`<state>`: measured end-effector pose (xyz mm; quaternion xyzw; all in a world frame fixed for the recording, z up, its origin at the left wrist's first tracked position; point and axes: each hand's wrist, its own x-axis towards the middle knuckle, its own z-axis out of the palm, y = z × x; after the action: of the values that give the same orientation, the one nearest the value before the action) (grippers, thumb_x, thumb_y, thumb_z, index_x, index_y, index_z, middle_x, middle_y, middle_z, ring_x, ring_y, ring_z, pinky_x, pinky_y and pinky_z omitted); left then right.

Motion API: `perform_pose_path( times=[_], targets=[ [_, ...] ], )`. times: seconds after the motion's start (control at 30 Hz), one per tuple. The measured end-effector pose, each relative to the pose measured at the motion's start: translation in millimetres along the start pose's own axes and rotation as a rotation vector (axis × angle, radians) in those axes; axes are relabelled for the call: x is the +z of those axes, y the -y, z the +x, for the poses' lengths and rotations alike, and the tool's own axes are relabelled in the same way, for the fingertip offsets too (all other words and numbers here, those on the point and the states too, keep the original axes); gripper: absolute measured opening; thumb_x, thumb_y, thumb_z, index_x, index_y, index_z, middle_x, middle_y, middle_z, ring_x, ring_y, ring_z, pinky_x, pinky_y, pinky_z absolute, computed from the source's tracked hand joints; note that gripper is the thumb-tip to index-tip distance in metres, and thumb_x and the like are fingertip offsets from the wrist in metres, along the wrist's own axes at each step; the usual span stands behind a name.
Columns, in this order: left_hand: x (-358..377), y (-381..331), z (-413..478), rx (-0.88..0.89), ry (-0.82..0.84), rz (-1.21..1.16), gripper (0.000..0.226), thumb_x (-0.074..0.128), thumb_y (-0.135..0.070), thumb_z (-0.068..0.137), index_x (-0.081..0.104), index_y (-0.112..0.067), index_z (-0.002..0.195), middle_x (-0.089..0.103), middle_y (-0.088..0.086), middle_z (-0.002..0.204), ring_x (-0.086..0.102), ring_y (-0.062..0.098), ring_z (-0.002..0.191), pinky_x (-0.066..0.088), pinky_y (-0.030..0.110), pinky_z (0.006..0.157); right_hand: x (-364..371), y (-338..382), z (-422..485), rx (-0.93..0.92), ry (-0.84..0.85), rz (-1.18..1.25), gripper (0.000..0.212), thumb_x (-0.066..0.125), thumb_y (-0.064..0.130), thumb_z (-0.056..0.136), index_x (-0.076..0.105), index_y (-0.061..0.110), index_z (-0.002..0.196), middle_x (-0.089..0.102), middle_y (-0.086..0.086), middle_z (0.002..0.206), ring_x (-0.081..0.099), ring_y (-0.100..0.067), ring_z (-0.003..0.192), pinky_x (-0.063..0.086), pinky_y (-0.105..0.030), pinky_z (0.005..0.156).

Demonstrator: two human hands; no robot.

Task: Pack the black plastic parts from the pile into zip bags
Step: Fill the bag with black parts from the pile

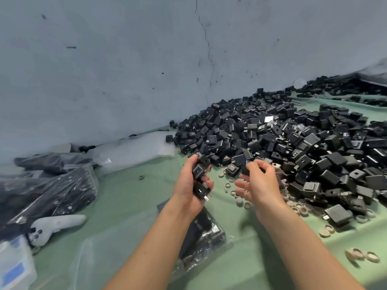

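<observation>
Several black plastic parts (199, 174) fill our left hand (187, 186), our right hand (258, 183) pinches one more beside the pile (293, 143): we judge we are gathering, and the zip bag (207, 235) on the worktop (129, 206) comes next.

Nothing legible for you here. The blue label (14, 272) on the clear plastic box (19, 251), at the bench (129, 206) near-left edge, is too blurred to read. Markings on the black parts (293, 143) and the grey controller (55, 226) buttons are too small to tell.
</observation>
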<state>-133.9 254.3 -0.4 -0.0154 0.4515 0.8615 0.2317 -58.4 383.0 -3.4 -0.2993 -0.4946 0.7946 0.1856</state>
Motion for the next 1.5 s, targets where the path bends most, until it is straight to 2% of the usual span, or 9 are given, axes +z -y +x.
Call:
perform_pose_path(
  times=[0.1, 0.27, 0.33, 0.63, 0.83, 0.97, 1.13, 1.3, 1.5],
  targets=[
    [7.3, 7.4, 3.1, -0.03, -0.039, -0.027, 0.029, 0.064, -0.037, 0.092, 0.058, -0.01, 0.101, 0.058, 0.004, 0.078, 0.037, 0.007, 0.049, 0.035, 0.016, 0.038, 17.1, -9.3, -15.8, 0.053, 0.093, 0.071, 0.038, 0.058, 0.02, 0.094, 0.042, 0.023, 0.128, 0.058, -0.011, 0.103, 0.063, -0.022, 0.078, 0.057, -0.029, 0.054],
    [24.4, 28.5, 13.0, -0.087, -0.189, -0.12, 0.036, 0.064, -0.047, 0.086, 0.057, -0.012, 0.084, 0.046, -0.003, 0.053, 0.041, 0.007, 0.035, 0.035, 0.016, 0.037, 33.6, -26.4, -24.2, 0.082, 0.068, 0.3, 0.038, 0.055, 0.008, 0.094, 0.042, 0.022, 0.126, 0.076, -0.005, 0.077, 0.07, -0.021, 0.092, 0.055, -0.037, 0.09],
    [29.6, 35.6, 17.3, -0.067, -0.233, -0.127, 0.037, 0.065, -0.048, 0.084, 0.059, -0.013, 0.094, 0.044, -0.003, 0.053, 0.041, 0.009, 0.038, 0.036, 0.019, 0.04, 31.7, -29.5, -19.3, 0.095, -0.006, 0.347, 0.037, 0.055, 0.01, 0.094, 0.043, 0.023, 0.125, 0.072, 0.002, 0.068, 0.066, -0.015, 0.081, 0.051, -0.032, 0.083],
    [32.3, 49.2, 18.8, 0.415, -0.159, 0.326, 0.016, 0.064, -0.042, 0.091, 0.062, -0.038, 0.106, 0.062, -0.002, 0.099, 0.057, 0.011, 0.073, 0.053, 0.027, 0.06, 33.1, -37.7, -3.8, 0.214, -0.117, 0.386, 0.04, 0.05, 0.006, 0.092, 0.048, 0.006, 0.132, 0.062, -0.014, 0.099, 0.054, -0.021, 0.076, 0.048, -0.037, 0.075],
    [34.4, 44.3, 2.7, 0.461, -0.034, 0.434, 0.017, 0.062, -0.045, 0.088, 0.063, -0.042, 0.104, 0.058, -0.01, 0.076, 0.054, 0.009, 0.072, 0.05, 0.025, 0.06, 29.7, -36.8, -9.8, 0.261, -0.1, 0.416, 0.045, 0.049, 0.003, 0.095, 0.047, 0.011, 0.139, 0.062, -0.02, 0.119, 0.062, -0.035, 0.099, 0.054, -0.045, 0.084],
    [30.3, 40.0, -10.2, 0.531, 0.01, 0.527, 0.015, 0.061, -0.044, 0.09, 0.063, -0.042, 0.104, 0.056, -0.015, 0.067, 0.052, 0.002, 0.063, 0.048, 0.018, 0.058, 26.7, -29.3, -22.8, 0.298, -0.025, 0.504, 0.019, 0.048, 0.009, 0.096, 0.056, 0.01, 0.113, 0.056, -0.012, 0.094, 0.055, -0.027, 0.076, 0.049, -0.035, 0.062],
    [25.6, 38.5, -28.6, 0.524, 0.127, 0.598, 0.023, 0.063, -0.045, 0.085, 0.062, -0.041, 0.107, 0.059, -0.011, 0.083, 0.059, 0.007, 0.079, 0.051, 0.028, 0.076, 24.1, -23.5, -36.6, 0.402, 0.113, 0.575, 0.028, 0.048, 0.033, 0.092, 0.066, 0.012, 0.085, 0.071, -0.011, 0.079, 0.066, -0.027, 0.073, 0.053, -0.038, 0.073],
    [16.5, 27.2, -43.7, 0.466, 0.017, 0.412, 0.03, 0.065, -0.047, 0.08, 0.063, -0.034, 0.106, 0.066, -0.006, 0.09, 0.066, 0.012, 0.09, 0.051, 0.033, 0.084, 28.6, -30.1, -50.0, 0.426, 0.19, 0.671, 0.028, 0.046, 0.032, 0.091, 0.059, 0.015, 0.073, 0.065, -0.014, 0.085, 0.061, -0.03, 0.082, 0.046, -0.042, 0.083],
    [-0.8, -11.4, -74.1, 0.292, 0.018, 0.042, 0.027, 0.061, -0.036, 0.093, 0.057, -0.011, 0.104, 0.063, 0.014, 0.102, 0.07, 0.02, 0.095, 0.054, 0.034, 0.084, 42.0, -43.4, -61.3, 0.466, 0.306, 0.76, 0.019, 0.062, 0.029, 0.086, 0.059, 0.012, 0.094, 0.067, -0.012, 0.084, 0.065, -0.021, 0.067, 0.057, -0.027, 0.06]
  ],
)
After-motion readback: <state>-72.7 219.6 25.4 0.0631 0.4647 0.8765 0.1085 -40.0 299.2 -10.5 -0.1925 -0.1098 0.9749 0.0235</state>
